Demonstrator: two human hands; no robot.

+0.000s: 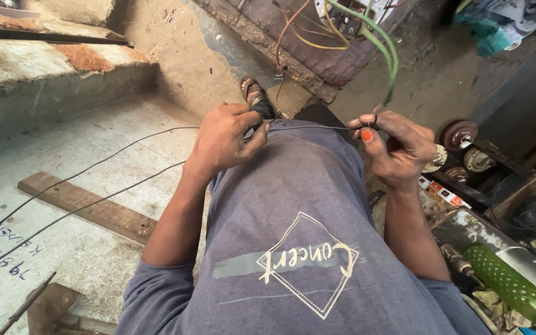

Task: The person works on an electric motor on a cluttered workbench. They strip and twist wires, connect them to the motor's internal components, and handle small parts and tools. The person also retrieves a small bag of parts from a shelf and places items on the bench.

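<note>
Grey shirt (293, 248) w/ a white diamond print fills the near frame, 1 pc. Both hands up front over the lap. Thin dark wire (308, 128) runs taut btw them, long axis roughly left-right, near horizontal. Left hand (226, 139) closed, pinching the wire at its left end of the span; right hand (395, 146) closed, pinching the other end btw thumb and forefinger, orange-painted thumbnail showing. Span sits dead centre, so neither hand is nearer; each has an end.

From the left hand, 2 wire runs (82, 195) trail away to the left across the concrete floor (94, 149), over 1 wood plank (88, 208). 1 sandalled foot (254, 93) just beyond the left hand. Green cables (387, 53) hang above the right hand, 2 by my count. 1 green ribbed bottle (513, 288) bottom right.
</note>
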